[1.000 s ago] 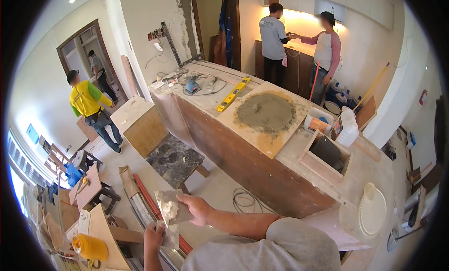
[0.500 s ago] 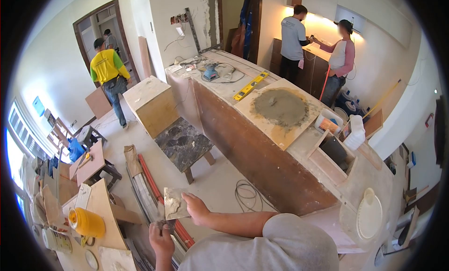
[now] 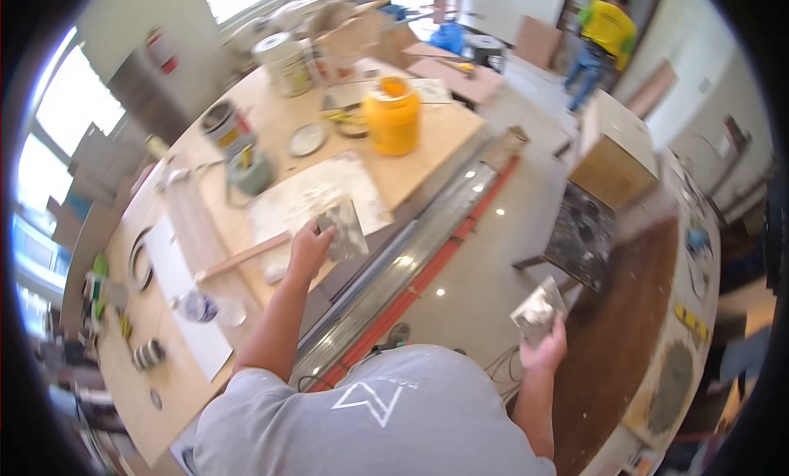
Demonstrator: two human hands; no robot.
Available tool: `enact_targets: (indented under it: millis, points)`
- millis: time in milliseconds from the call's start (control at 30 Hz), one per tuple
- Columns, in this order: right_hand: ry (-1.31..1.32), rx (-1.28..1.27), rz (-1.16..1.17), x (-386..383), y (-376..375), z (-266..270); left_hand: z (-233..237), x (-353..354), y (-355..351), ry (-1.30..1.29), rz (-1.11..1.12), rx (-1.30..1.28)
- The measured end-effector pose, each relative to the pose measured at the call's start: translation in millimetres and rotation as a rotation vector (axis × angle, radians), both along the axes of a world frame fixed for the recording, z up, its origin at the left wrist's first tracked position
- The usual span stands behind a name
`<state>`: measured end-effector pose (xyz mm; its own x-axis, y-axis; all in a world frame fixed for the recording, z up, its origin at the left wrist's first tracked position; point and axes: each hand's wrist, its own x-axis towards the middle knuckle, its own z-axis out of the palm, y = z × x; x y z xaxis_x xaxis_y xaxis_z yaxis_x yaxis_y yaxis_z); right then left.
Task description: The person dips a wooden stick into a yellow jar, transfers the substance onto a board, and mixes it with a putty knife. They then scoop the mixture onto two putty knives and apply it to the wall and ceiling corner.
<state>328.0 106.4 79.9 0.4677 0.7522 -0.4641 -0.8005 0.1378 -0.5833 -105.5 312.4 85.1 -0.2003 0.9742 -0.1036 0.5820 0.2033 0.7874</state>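
Observation:
My left hand (image 3: 308, 248) is closed on a flat grey metal plate (image 3: 348, 231), probably a scraper blade, over the near edge of the wooden table. Just beyond it, a whitish board (image 3: 325, 198) carries crumbs of pale material. On the right, my right hand (image 3: 546, 347) grips a square plate (image 3: 538, 308) with a lump of pale paste on top, above the floor. The two hands are far apart. Motion blur softens the edges of both plates.
The wooden table (image 3: 436, 160) holds a yellow tub (image 3: 392, 119), a white bucket (image 3: 284, 67), cans and tape rolls. Long pipes (image 3: 394, 275) lie beside it. A dark-topped stool (image 3: 580, 229) and a long counter (image 3: 657, 369) stand right. A person in yellow (image 3: 606, 32) is farther back.
The view has swung left toward the table. My hands have moved apart; the left is now over the table edge, and the right holds the pasted plate away from it.

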Motion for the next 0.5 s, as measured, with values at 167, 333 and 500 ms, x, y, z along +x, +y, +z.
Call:
enact_targets:
  millis: [167, 333, 500]
  points:
    - [0.005, -0.161, -0.040, -21.7, -12.3, -38.0, -51.1, -109.4, 19.1, -0.250, 0.272, -0.064]
    - [-0.002, -0.162, -0.001, -41.5, 0.7, -38.8, -128.4, -158.6, 33.7, 0.725, -0.128, -0.220]
    - [-0.003, -0.176, -0.029, -56.8, 18.5, -24.1, -131.6, -132.7, 65.5, 1.104, -0.354, -0.172]
